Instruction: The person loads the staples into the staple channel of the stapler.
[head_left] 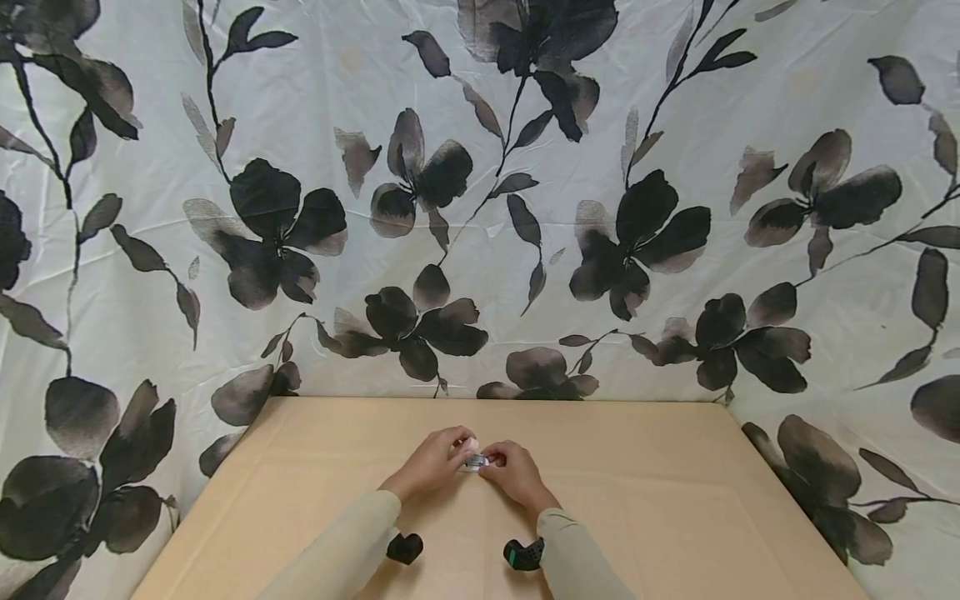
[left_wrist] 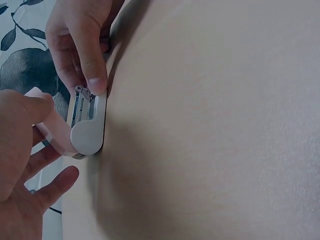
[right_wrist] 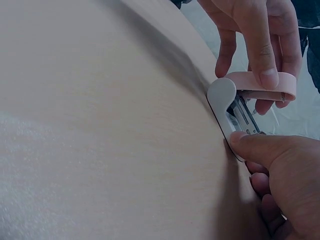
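Note:
A small stapler [head_left: 474, 461] with a white base [left_wrist: 87, 137] and a pink top arm [right_wrist: 242, 80] lies between the two hands on the table. Its top arm is swung up away from the base, which bares the metal staple channel [right_wrist: 245, 116]. My left hand [head_left: 435, 461] pinches the raised pink arm between thumb and fingers. At the end away from the hinge, my right hand [head_left: 517, 475] grips the white base, thumb on its near side. Part of the channel's far end is hidden by the right thumb in the right wrist view.
The light wood-coloured table [head_left: 637, 492] stretches around the hands, its back edge just beyond them. Behind it hangs a white cloth [head_left: 525, 275] with dark flowers. Black wrist devices [head_left: 523, 555] sit under both sleeves.

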